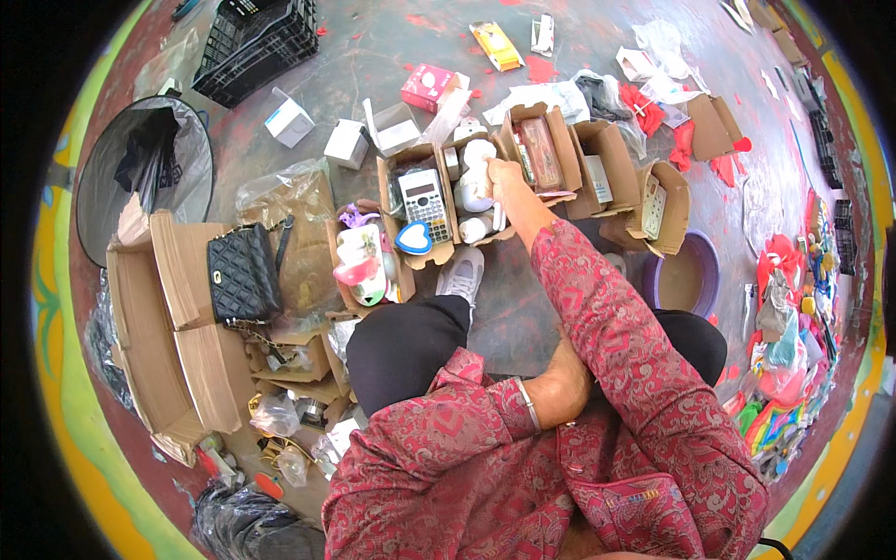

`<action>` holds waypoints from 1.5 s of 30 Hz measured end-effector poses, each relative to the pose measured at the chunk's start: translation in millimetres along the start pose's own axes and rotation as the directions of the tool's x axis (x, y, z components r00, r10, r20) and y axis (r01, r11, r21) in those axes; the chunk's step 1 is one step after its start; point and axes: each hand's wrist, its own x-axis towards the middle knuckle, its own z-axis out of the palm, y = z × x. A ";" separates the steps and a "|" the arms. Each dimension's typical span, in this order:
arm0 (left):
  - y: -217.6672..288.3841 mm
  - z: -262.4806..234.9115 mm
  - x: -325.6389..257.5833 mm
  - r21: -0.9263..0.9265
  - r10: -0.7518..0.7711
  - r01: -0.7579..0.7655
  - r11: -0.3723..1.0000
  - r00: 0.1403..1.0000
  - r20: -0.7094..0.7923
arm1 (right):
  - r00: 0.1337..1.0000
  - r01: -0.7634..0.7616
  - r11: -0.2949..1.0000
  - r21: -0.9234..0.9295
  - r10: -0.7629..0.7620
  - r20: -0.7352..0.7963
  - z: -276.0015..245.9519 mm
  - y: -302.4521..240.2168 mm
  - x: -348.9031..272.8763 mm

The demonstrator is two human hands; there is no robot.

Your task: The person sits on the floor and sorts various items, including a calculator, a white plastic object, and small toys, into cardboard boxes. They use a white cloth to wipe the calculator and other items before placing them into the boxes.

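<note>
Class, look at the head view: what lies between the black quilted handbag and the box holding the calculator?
In the head view, a small open box of pink-and-white items lies between the black quilted handbag and the calculator's box.

A grey concrete floor (373, 56) streaked with red paint fills the scene under even daylight. At eleven o'clock sits a black plastic crate (257, 42); at nine o'clock a round bin lined with a clear bag (140, 168). A yellow-green painted band (70, 392) rims the floor's edge.
</note>
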 end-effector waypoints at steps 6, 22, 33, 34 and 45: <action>5.7 8.9 -2.6 0.383 -0.066 0.099 0.918 0.993 -0.098 | 0.834 0.299 0.408 -0.863 -0.551 0.028 5.1 -12.6 -25.2; 2.5 -10.5 -0.9 -0.001 -0.003 0.003 1.000 0.986 0.164 | 0.558 0.465 -0.280 -0.840 -0.643 0.524 -4.0 -7.4 -52.4; -1.4 -8.5 2.0 0.129 -0.056 0.039 0.991 0.990 0.130 | 0.707 0.466 -0.468 -0.751 -0.314 0.634 1.9 -35.7 -31.7; -4.4 1.0 3.8 0.128 -0.056 0.048 0.991 0.997 0.059 | 0.725 0.466 -0.373 -0.802 -0.359 0.588 9.4 -38.6 -33.6; -5.9 -45.6 -13.1 0.138 -0.009 -0.037 0.990 0.947 0.320 | 0.527 0.658 -0.176 -0.732 -0.587 0.615 1.7 -15.3 -65.5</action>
